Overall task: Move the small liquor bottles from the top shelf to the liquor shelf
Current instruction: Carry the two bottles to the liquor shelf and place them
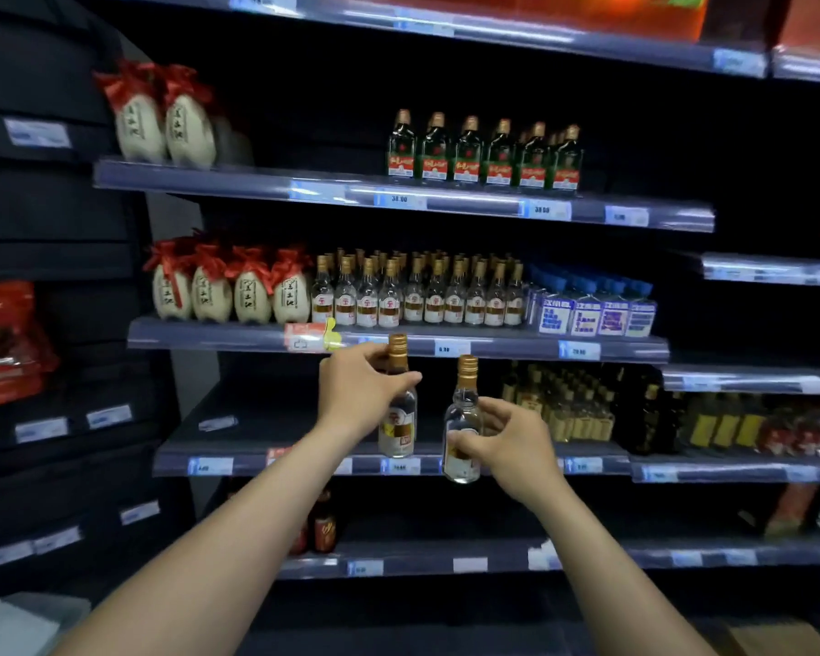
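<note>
My left hand (358,395) grips a small clear liquor bottle (398,419) with a gold cap, held upright by its upper body. My right hand (505,437) holds a second small clear bottle (462,428) of the same kind by its lower body, a little lower and to the right. Both bottles hang in front of the dark shelf (256,459) below a row of several matching small bottles (417,295). That row stands on the shelf (237,336) above my hands.
Green bottles with red labels (484,153) stand on a higher shelf. Cream jars with red ribbons (228,291) sit left of the small bottles, blue-capped bottles (592,307) to their right. Yellowish bottles (564,404) fill the shelf right of my hands. Red packets (6,343) hang at far left.
</note>
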The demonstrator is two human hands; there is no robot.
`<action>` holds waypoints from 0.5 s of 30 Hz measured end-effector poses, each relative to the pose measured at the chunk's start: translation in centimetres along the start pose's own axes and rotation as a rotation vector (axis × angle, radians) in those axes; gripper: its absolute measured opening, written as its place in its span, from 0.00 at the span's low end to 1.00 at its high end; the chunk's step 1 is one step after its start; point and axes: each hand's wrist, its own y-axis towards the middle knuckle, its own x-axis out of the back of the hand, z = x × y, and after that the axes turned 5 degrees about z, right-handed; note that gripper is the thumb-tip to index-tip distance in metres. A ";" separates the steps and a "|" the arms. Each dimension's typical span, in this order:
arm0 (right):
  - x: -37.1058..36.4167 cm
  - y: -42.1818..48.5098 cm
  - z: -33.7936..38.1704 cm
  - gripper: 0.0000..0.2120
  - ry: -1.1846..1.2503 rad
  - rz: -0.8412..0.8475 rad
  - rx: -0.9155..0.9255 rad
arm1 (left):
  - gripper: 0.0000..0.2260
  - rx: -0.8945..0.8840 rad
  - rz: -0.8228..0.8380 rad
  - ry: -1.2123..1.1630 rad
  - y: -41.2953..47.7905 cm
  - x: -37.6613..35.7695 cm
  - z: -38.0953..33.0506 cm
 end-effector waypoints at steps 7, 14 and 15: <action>0.5 16.6 -4.2 0.23 0.034 0.070 0.050 | 0.11 -0.015 -0.065 0.056 13.5 -7.5 2.2; 1.9 31.5 -5.1 0.39 0.057 0.106 0.148 | 0.23 0.059 -0.233 0.126 25.4 -11.3 3.7; 2.1 33.1 -5.1 0.38 0.064 0.110 0.145 | 0.25 0.060 -0.259 0.149 26.7 -11.7 4.2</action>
